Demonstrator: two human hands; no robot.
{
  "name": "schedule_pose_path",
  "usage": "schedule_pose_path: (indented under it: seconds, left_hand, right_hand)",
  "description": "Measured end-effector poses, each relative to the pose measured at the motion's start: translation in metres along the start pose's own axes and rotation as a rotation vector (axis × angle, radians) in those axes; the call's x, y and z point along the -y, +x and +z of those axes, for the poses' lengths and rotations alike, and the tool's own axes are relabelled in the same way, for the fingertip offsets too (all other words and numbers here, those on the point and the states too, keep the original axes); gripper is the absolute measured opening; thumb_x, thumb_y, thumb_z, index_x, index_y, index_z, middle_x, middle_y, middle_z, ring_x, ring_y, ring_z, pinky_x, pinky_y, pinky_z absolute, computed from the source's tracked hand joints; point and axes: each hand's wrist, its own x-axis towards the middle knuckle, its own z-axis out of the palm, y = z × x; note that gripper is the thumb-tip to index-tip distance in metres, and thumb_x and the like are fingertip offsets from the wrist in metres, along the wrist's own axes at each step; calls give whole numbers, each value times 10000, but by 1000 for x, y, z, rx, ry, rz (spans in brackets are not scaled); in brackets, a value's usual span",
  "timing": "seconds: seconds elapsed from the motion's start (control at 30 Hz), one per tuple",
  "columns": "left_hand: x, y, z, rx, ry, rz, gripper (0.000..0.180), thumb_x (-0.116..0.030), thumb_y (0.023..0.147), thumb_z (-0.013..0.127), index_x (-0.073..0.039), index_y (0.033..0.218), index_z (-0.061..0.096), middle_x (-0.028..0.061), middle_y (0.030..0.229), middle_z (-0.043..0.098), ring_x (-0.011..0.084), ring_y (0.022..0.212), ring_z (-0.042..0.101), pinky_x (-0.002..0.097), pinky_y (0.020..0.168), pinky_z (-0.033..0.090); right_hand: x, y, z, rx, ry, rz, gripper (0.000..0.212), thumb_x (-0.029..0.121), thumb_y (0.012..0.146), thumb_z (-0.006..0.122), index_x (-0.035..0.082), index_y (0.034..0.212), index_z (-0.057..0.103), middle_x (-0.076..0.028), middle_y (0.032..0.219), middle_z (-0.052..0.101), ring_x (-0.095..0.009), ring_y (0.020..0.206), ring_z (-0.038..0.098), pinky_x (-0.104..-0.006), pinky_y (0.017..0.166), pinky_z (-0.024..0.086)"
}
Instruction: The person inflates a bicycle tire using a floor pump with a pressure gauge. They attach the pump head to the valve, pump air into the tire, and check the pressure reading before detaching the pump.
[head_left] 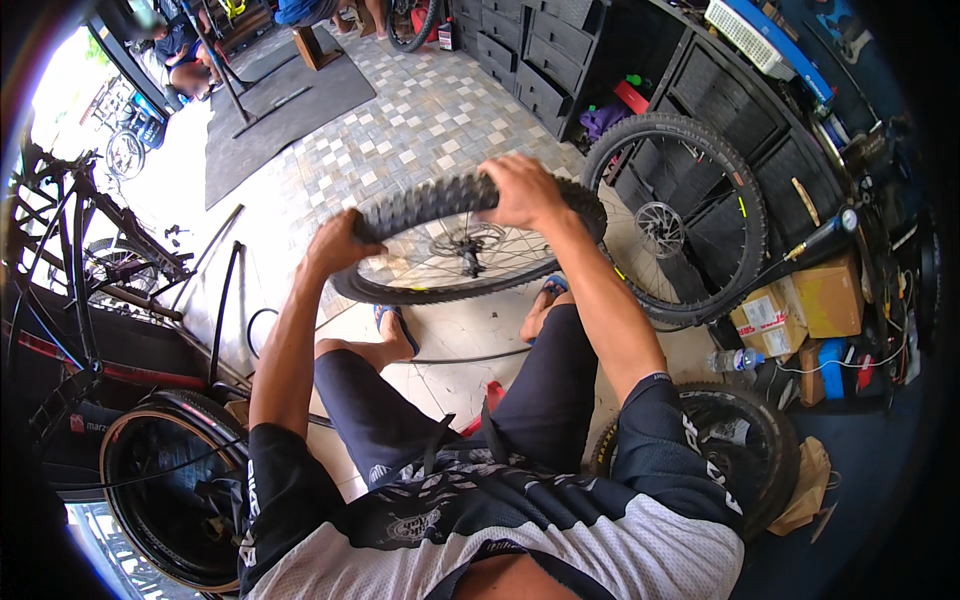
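Left hand (338, 243) and right hand (524, 194) curl around a black, knobby-tyred spoked wheel (469, 262); a slipped grip could drop it onto blue-sandalled feet (398, 331).

Head-worn fisheye view, looking down and forward, close above the person's chest (490, 525)

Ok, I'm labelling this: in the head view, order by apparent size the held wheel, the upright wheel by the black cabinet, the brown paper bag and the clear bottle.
Largest: held wheel and upright wheel, too alike to rank, the former tilted.
Next: brown paper bag.
Smallest: clear bottle.
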Motion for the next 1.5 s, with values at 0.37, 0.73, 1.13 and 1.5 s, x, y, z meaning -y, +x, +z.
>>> schedule_pose_path:
  seconds: [0.37, 0.73, 1.13, 1.5]
  left_hand:
    - [-93, 22, 23, -17, 25, 268, 751, -469, 672, 915, -56, 1228, 624, 208, 1027, 763, 438, 995, 723, 524, 856, 561]
    - [-84, 31, 23, 322, -278, 385, 584, -180, 609, 897, 22, 1134, 740, 191, 958, 792, 290, 866, 763, 401, 839, 581]
    - [-82, 47, 15, 149, -81, 439, 762, -269, 676, 888, -22, 1334, 594, 240, 1149, 727, 383, 1093, 719, 469, 937, 554]
    - [-131, 118, 0, 134, 166, 456, 821, -392, 675, 936, -69, 1348, 594, 190, 1183, 716, 391, 1153, 699, 485, 982, 547]
  right_hand:
    - [40, 47, 9, 492, -67, -108, 563, 311, 647, 843, 79, 1133, 680, -188, 1024, 774, -402, 1018, 744, -500, 891, 594]
    - [30, 52, 13, 899, 218, -58, 667, 196, 551, 874, 85, 1193, 731, -114, 858, 766, -291, 822, 741, -420, 746, 583]
    - [17, 40, 13, 430, 52, -191, 916, 387, 610, 916, 55, 1402, 596, -191, 1239, 713, -360, 1203, 672, -446, 1025, 536]
    - [-68, 43, 43, 161, 136, -11, 587, 304, 722, 916, 44, 1134, 589, -210, 1136, 721, -428, 1097, 694, -502, 945, 540]
